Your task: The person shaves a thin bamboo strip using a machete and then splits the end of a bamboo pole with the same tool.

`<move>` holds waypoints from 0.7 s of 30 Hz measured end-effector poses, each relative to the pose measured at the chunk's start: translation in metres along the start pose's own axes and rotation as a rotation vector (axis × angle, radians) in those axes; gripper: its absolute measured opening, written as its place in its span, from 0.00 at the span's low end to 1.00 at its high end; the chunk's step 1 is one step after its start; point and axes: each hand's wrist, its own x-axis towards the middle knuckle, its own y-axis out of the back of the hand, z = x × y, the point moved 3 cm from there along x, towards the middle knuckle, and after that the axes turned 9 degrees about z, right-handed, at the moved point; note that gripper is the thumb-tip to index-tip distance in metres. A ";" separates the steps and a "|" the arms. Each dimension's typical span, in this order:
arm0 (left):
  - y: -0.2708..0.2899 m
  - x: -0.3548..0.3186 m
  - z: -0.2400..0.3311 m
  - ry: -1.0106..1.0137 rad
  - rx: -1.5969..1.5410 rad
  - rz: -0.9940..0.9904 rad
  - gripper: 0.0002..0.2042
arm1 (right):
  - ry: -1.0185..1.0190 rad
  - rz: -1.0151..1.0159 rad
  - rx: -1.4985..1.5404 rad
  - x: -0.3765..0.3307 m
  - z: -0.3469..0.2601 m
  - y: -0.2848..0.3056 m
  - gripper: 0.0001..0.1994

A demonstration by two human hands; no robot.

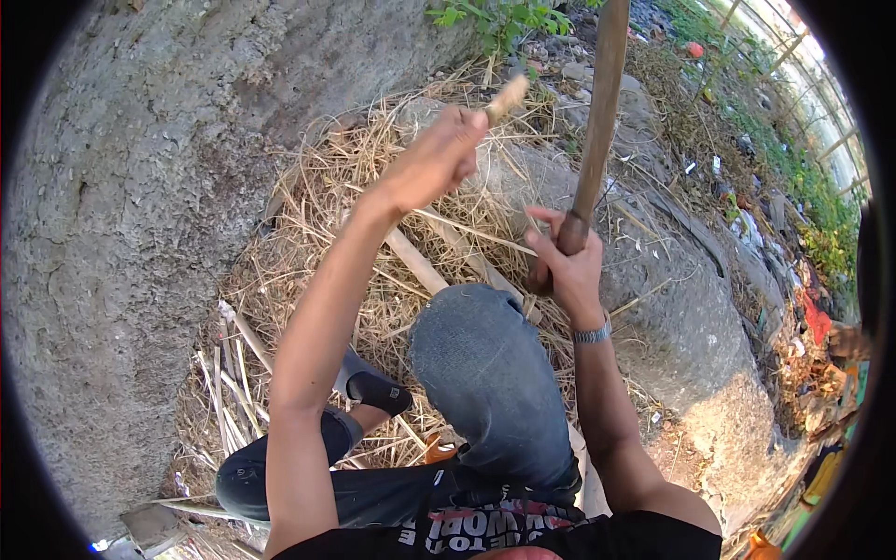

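Wooden pole (597, 112), long and brown: standing nearly upright, its lower end being held by the right hand (565, 261), whose grip is closing fully around the shaft just above the raised knee in blue jeans (485, 364). A metal wristwatch (593, 333) is sitting on that wrist.

Pale short handle (507, 97): sticking out past the knuckles of the left hand (439, 159), whose grip is wrapping tightly about it; the working end is hidden, so what tool it belongs to cannot be told. The hand is hanging raised, well above the ground.

Dry straw (308, 252): lying in a thick bed under both hands, with split pale sticks (229, 369) scattered at its near-left edge.

Handling note, as judgement: the pole is probably best kept steady and close to the knee, with the right fingers well below any strike line, and the raised hand coming down away from the leg.

Edges and room: grey rough wall (121, 187) is closing off the whole left side; a rounded concrete mound (681, 317) is bordering the right. Open room is lying forward, toward the green weeds (504, 19). Littered ground (775, 243) is falling away at far right. A dark sock (373, 387) is resting on the straw, near the sticks.
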 end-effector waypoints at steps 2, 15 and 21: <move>-0.011 -0.009 -0.032 0.012 0.001 -0.068 0.30 | 0.059 -0.008 0.047 0.012 -0.026 -0.029 0.12; -0.022 -0.130 -0.128 -0.417 0.045 0.630 0.12 | 0.102 0.345 0.272 0.054 -0.026 -0.042 0.17; -0.064 -0.207 -0.217 -0.022 -0.207 0.544 0.10 | 0.003 0.498 0.522 0.083 -0.021 -0.018 0.15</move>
